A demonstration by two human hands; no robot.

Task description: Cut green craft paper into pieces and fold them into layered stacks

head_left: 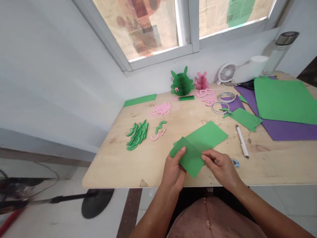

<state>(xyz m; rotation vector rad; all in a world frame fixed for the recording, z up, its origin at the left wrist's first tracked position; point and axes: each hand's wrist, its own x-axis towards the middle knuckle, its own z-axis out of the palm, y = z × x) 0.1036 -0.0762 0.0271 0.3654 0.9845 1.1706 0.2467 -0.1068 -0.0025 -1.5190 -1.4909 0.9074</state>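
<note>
A small piece of green paper (192,160) is held up over the front edge of the table. My left hand (174,168) grips its left side, thumb on top. At its right edge, my right hand (223,167) pinches the paper between thumb and fingers. Behind it, a larger green paper sheet (210,135) lies flat, partly covered by the held piece. A blue object (235,162) shows beside my right hand; most of it is hidden. To the left lie a curved green cutout (160,126), a pink cutout (158,135) and a pile of green cutouts (137,135).
Pink cutouts (161,109) lie farther back, near a green honeycomb paper figure (182,84) and a pink one (201,82). At the right are a white pen (242,141), tape rolls (220,107), green sheets (284,100), purple sheets (284,130), black-handled scissors (247,85) and a fan (226,72).
</note>
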